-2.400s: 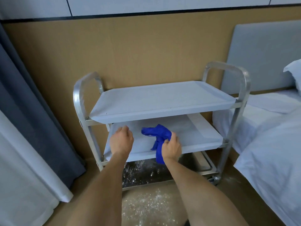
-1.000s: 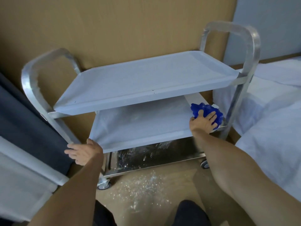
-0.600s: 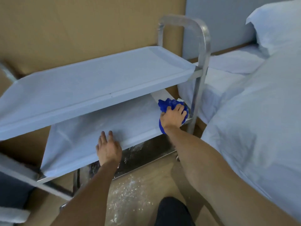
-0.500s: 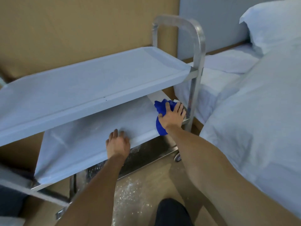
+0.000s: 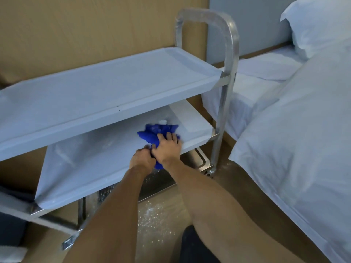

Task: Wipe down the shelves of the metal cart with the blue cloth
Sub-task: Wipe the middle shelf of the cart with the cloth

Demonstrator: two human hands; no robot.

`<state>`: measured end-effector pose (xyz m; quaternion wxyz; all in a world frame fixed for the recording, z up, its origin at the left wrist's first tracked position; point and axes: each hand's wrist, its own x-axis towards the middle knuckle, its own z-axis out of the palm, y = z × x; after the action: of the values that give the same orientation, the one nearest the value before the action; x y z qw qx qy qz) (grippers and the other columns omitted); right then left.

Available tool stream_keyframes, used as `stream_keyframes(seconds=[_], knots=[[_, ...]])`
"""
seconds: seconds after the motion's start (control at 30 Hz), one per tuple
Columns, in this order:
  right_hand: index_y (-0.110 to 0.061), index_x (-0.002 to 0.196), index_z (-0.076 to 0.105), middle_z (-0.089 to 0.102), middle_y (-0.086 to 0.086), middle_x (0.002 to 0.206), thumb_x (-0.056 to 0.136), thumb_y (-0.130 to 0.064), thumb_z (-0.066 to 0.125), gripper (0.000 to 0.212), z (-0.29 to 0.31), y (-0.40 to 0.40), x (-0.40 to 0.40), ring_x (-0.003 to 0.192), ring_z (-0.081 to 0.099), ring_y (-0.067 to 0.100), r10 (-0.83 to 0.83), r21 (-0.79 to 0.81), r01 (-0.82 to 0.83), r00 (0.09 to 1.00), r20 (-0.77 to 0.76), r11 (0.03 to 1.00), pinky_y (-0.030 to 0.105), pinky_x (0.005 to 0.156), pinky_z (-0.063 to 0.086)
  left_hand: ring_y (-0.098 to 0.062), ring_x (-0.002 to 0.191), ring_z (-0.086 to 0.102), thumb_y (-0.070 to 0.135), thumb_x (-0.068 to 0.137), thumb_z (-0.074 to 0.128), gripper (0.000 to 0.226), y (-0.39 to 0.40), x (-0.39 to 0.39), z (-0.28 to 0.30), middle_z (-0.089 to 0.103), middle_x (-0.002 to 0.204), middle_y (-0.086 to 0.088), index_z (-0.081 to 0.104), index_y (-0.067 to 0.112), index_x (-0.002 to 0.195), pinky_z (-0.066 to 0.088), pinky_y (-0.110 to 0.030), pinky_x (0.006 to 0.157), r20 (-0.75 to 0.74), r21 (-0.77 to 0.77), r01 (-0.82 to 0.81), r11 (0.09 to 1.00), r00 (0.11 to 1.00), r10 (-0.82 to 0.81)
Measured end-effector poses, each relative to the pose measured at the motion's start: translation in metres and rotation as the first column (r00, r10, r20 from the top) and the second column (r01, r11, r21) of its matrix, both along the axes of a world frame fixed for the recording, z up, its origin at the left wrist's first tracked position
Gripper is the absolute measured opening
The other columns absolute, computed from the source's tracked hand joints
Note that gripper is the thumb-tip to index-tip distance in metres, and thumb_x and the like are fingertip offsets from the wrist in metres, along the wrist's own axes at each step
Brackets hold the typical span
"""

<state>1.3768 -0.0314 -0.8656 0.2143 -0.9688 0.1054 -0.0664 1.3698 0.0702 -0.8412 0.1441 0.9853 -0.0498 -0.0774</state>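
Observation:
The metal cart has a pale top shelf (image 5: 114, 88), a pale middle shelf (image 5: 81, 162) and a bare steel bottom shelf (image 5: 197, 158). A bunched blue cloth (image 5: 152, 133) lies on the right part of the middle shelf and hangs over its front edge. My right hand (image 5: 168, 149) lies over the cloth with its fingers spread on top and holds it. My left hand (image 5: 141, 160) sits right beside it at the shelf's front edge, fingers curled into the cloth's hanging end. A small white heap (image 5: 163, 121) shows just behind the cloth.
The cart's right handle (image 5: 229, 44) stands close to a bed with white sheets (image 5: 294, 149) and a pillow (image 5: 319, 21). White powder (image 5: 157, 211) is scattered on the brown floor and under the cart. A tan wall (image 5: 85, 25) is behind.
My left hand has slid right along the middle shelf's front edge and joined my right hand at the cloth. The cloth and right hand have come a little left from the shelf's right end.

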Motion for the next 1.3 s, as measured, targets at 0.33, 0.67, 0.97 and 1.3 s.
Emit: stream_keyframes(seconds=[0.33,0.67,0.97,1.3], knots=[[-0.030,0.156,0.012,0.016,0.019,0.160,0.101,-0.043,0.038,0.062,0.000,-0.130,0.004,0.149,0.013,0.036,-0.382,0.078,0.381,0.924,-0.006,0.921,0.054,0.119,0.012,-0.024,0.117,0.055,0.024,0.096,0.053,0.040,0.041,-0.022,0.004,0.057,0.133,-0.006,0.054,0.016,0.135,0.049,-0.035,0.096,0.316,0.065,0.025,0.998,0.948,-0.044],[-0.027,0.132,0.047,0.050,0.013,0.133,0.092,-0.040,0.051,0.042,-0.001,-0.004,-0.007,0.128,0.043,0.032,-0.007,-0.030,0.007,1.000,0.008,1.000,0.046,0.110,0.031,-0.018,0.080,0.055,0.033,0.093,0.054,0.025,0.061,-0.045,-0.002,0.064,0.095,-0.004,0.071,0.015,0.098,0.048,-0.031,0.067,0.232,0.178,-0.164,0.970,0.965,0.121],[-0.031,0.141,0.034,0.037,0.012,0.150,0.098,-0.041,0.045,0.045,0.006,0.035,-0.029,0.141,0.029,0.032,0.048,-0.015,-0.050,0.997,-0.064,0.999,0.048,0.114,0.025,-0.020,0.091,0.060,0.019,0.091,0.061,0.013,0.070,-0.060,-0.002,0.063,0.098,-0.002,0.068,0.017,0.102,0.053,-0.032,0.077,0.233,0.178,-0.153,0.972,0.966,0.110],[-0.027,0.146,0.035,0.028,0.017,0.155,0.100,-0.042,0.041,0.048,0.007,-0.119,-0.002,0.144,0.021,0.040,-0.330,0.058,0.336,0.939,-0.102,0.940,0.054,0.116,0.023,-0.021,0.091,0.061,0.000,0.086,0.060,0.022,0.053,-0.057,-0.012,0.065,0.096,-0.005,0.069,0.013,0.102,0.053,-0.030,0.072,0.281,0.122,-0.158,0.980,0.952,0.118]])
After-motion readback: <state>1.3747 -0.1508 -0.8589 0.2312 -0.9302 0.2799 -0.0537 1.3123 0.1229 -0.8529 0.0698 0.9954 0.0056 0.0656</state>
